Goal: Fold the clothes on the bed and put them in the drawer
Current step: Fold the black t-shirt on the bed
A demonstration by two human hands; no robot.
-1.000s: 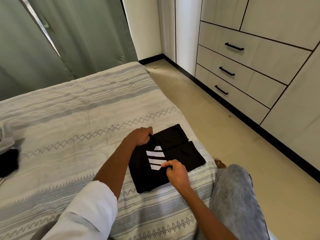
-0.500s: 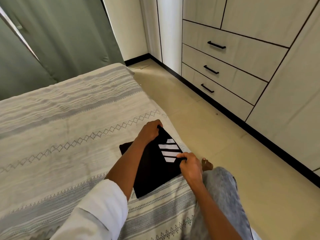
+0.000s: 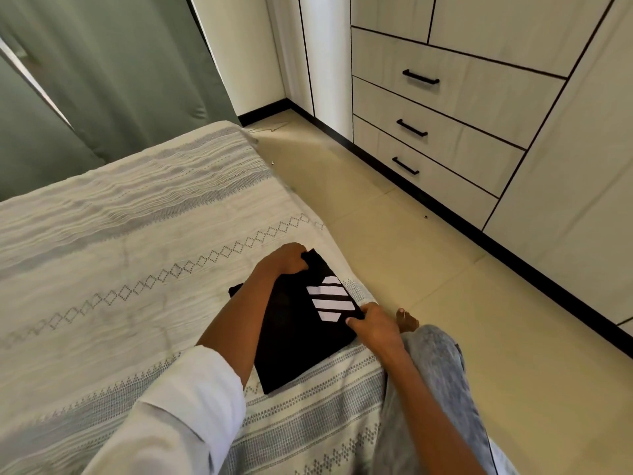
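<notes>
Head view | black folded garment (image 3: 301, 334) with white stripes at bed (image 3: 137, 234) right edge | left hand (image 3: 287, 258) grips far corner, right hand (image 3: 373, 325) apparently pinches near edge | fold done; drawers (image 3: 445, 97) closed, stowing left

A folded black garment (image 3: 301, 337) with three white stripes lies at the bed (image 3: 120, 269) edge. The left hand (image 3: 287, 258) grips its far corner; the right hand (image 3: 375, 325) pinches its near-right edge. Three closed drawers (image 3: 445, 132) stand across the floor (image 3: 394, 252).
</notes>
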